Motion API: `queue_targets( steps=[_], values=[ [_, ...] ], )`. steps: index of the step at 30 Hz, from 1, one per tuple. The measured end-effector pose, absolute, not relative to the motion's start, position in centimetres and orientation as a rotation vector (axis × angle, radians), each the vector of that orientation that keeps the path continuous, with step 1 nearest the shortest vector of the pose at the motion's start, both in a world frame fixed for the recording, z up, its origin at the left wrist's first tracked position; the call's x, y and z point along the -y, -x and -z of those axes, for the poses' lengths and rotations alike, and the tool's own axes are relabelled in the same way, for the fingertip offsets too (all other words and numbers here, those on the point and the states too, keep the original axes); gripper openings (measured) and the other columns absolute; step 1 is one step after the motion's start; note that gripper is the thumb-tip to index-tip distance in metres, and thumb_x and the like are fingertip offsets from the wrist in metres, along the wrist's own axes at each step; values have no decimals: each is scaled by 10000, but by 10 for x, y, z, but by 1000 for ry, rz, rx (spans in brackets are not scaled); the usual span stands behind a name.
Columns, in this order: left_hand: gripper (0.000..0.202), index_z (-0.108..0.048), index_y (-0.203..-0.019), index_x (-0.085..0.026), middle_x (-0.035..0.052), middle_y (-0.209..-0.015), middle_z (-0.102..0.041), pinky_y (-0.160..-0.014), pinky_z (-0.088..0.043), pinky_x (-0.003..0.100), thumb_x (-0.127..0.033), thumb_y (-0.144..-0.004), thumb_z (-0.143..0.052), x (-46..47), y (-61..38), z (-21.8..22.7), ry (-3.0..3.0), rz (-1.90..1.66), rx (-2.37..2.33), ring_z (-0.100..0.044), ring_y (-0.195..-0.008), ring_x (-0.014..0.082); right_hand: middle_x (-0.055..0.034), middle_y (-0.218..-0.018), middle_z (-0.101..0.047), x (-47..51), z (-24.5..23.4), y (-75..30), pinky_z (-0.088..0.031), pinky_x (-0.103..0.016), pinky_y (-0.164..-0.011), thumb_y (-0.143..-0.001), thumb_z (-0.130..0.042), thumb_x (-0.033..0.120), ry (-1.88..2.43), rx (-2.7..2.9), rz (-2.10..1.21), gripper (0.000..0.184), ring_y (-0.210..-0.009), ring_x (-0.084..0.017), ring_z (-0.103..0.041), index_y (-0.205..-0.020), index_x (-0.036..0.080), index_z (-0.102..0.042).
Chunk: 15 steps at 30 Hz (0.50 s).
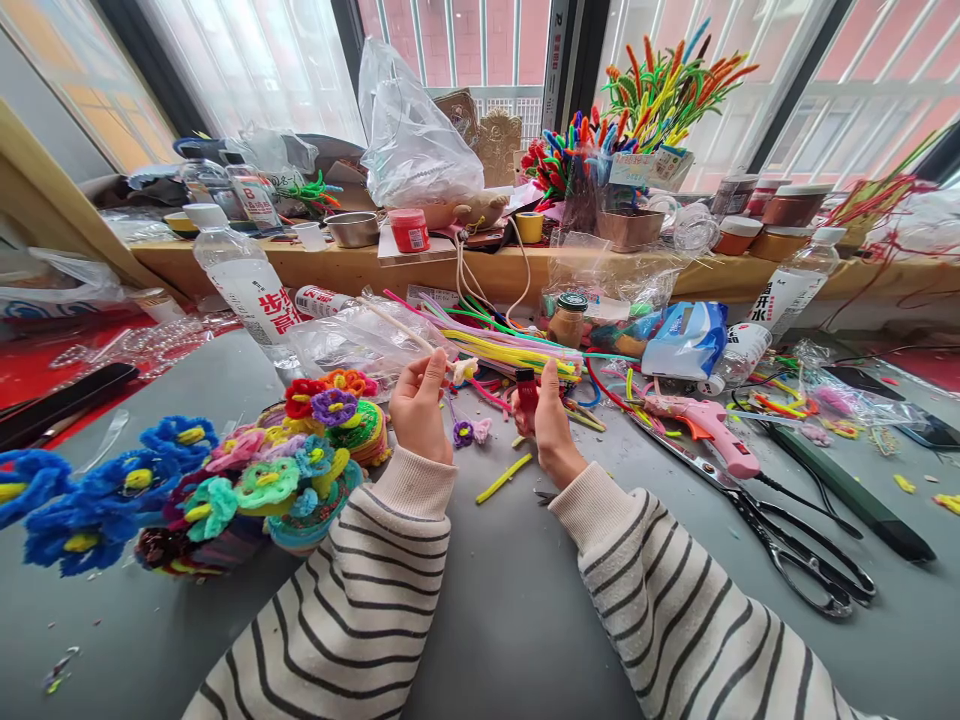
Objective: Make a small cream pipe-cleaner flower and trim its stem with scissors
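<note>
Head view: pinches a thin pale stem point(397, 322) between thumb and fingers of the left hand point(420, 405), closed tight on it, with the fuzzy cream tip poking out just right of that grip and the long bare end slanting up and away to its left; clasps a small red lighter point(526, 388) upright in the right hand point(551, 425), fingers wrapped round its lower body and its dark top clear above the fist; holds both hands raised over the grey table point(510, 600), near each other but apart, with the cream tip between the two grips and close to the lighter's top; shows, below and between the grips, a tiny purple flower point(463, 433) lying on the table, and nearer the wrists a short yellow offcut point(504, 478); shows, just beyond the grips, a loose bundle of pipe cleaners point(517, 355) in yellow, green and pink; shows, left of the left grip and touching the sleeve, a heap of finished flowers point(300, 480) in blue, teal, purple and red; shows, right of the right grip, a pink glue gun point(712, 425) lying flat, and further right and nearer, black scissors point(795, 545), well apart from both hands.
</note>
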<state>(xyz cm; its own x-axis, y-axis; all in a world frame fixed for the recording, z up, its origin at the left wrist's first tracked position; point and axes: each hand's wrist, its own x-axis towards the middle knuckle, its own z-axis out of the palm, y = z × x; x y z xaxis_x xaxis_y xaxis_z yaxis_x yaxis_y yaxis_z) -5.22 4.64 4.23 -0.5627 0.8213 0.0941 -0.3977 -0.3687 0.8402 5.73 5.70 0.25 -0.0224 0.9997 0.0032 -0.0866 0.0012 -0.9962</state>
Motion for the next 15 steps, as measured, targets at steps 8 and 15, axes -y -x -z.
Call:
queue_targets(
  steps=[8,15],
  values=[
    [243,-587,-639,-138,-38,-574,-561,-548,-370,174,-302,-499,-699,-49,53,-42,-658,-2064,-1090,-477,-515,33,-64,-847,-524,-67,11,-58,-420,-260,-600,-755,-370,155,1216,1413,-849,203,-657,-134,-505,-924,136,-482],
    [235,-594,-635,-144,-44,-579,-560,-559,-370,174,-296,-493,-704,-48,53,-41,-651,-2071,-1119,-463,-507,26,-80,-815,-568,-58,3,-67,-364,-393,-789,-715,-532,182,1371,1589,-583,146,-839,-238,-480,-857,169,-568]
  ],
)
